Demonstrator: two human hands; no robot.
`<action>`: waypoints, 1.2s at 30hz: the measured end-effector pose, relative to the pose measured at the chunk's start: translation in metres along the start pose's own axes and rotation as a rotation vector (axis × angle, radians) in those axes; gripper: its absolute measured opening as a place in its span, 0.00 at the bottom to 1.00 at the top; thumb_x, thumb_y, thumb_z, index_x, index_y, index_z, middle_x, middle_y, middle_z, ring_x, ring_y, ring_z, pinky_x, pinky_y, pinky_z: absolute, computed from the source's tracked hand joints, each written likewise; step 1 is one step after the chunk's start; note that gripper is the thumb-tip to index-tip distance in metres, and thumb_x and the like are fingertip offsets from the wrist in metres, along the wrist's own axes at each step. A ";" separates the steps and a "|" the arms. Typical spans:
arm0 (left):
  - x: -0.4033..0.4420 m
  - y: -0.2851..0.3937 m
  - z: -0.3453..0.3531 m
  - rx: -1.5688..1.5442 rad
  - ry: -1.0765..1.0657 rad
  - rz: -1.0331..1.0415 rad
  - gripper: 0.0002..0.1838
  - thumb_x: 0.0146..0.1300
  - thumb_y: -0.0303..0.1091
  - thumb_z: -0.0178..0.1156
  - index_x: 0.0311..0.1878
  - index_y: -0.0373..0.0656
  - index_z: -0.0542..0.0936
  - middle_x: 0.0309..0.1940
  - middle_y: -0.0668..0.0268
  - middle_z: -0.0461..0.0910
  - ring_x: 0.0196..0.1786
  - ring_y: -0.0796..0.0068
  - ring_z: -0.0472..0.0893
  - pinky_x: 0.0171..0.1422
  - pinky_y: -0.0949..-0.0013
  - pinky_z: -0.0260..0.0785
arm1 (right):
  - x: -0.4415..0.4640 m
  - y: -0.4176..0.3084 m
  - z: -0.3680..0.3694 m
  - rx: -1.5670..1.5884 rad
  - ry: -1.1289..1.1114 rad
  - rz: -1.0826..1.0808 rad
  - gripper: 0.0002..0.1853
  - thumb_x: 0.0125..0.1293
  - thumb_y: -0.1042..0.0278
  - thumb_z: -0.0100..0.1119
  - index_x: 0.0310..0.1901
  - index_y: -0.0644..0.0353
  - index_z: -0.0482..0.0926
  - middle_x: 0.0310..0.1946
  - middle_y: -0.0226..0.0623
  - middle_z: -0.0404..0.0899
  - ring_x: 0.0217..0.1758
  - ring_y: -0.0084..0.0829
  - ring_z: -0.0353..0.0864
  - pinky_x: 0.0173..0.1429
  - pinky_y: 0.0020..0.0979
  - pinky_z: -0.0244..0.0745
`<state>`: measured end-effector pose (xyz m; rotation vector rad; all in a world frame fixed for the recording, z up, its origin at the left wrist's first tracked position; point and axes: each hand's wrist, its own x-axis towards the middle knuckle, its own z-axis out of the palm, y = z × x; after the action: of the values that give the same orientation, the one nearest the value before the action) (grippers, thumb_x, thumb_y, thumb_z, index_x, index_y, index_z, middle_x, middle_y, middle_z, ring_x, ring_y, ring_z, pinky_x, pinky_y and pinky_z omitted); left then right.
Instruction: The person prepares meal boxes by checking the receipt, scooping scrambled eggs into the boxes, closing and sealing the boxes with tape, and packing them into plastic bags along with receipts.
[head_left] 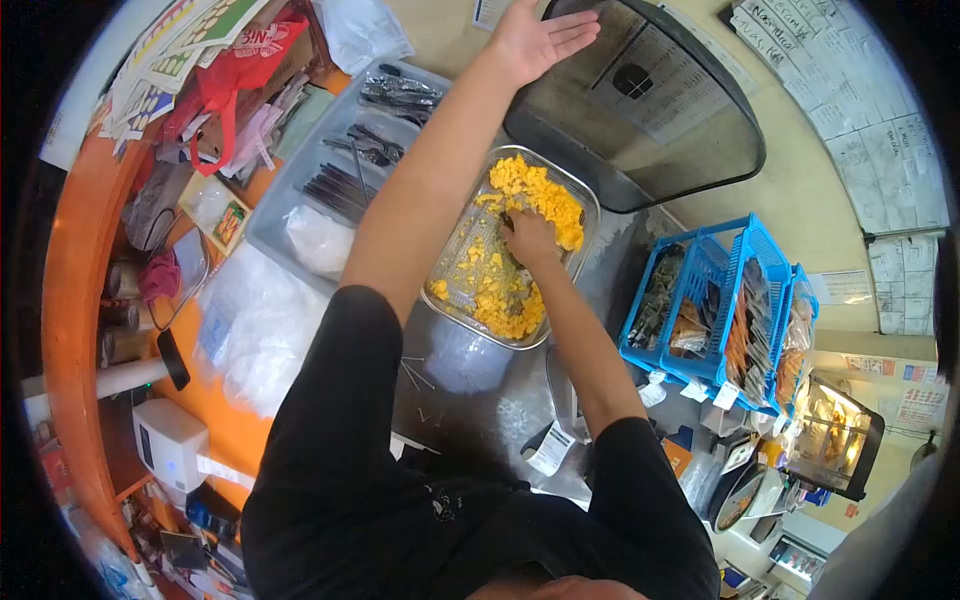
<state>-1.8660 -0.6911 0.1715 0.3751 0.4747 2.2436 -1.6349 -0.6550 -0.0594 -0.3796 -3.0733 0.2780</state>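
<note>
A metal tray (594, 228) with a perforated bottom lies on the steel counter (420, 400). Yellow food pieces (558, 205) are heaped along its far and right side, with more at the near end. My right hand (530, 238) reaches down into the tray among the pieces; its fingertips are partly hidden, and what they hold cannot be made out. My left hand (545, 42) is raised beyond the tray, fingers stretched out and empty, in front of a dark-framed mesh cover (680, 100) that leans on the wall.
A grey-blue bin (275, 215) of cutlery stands at the left, beside plastic bags (255, 330) on an orange counter (232, 475). Blue baskets (735, 300) of packets stand at the right. A lit display case (830, 430) is farther right.
</note>
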 end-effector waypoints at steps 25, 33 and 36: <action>-0.410 -0.250 -0.119 0.404 0.683 -0.333 0.17 0.79 0.47 0.46 0.52 0.42 0.72 0.47 0.58 0.82 0.50 0.65 0.84 0.55 0.63 0.76 | -0.167 -0.014 -0.042 0.481 -0.094 -0.106 0.08 0.66 0.75 0.56 0.44 0.63 0.68 0.37 0.55 0.79 0.38 0.59 0.82 0.39 0.50 0.78; -0.414 -0.264 -0.128 0.445 0.594 -0.308 0.11 0.77 0.40 0.49 0.49 0.41 0.73 0.44 0.61 0.82 0.47 0.68 0.84 0.52 0.65 0.76 | -0.166 -0.076 -0.023 0.706 0.226 0.174 0.07 0.68 0.72 0.57 0.38 0.67 0.71 0.31 0.54 0.82 0.35 0.52 0.85 0.36 0.46 0.76; -0.420 -0.266 -0.137 0.437 0.585 -0.329 0.10 0.76 0.37 0.52 0.50 0.41 0.71 0.45 0.60 0.81 0.46 0.69 0.83 0.52 0.64 0.77 | -0.151 -0.086 -0.008 0.720 0.234 0.207 0.07 0.68 0.72 0.57 0.37 0.66 0.71 0.29 0.54 0.82 0.33 0.51 0.85 0.35 0.44 0.76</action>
<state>-1.4815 -0.8763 -0.1173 -0.1541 1.2462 1.8886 -1.5089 -0.7728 -0.0378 -0.6197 -2.4771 1.1912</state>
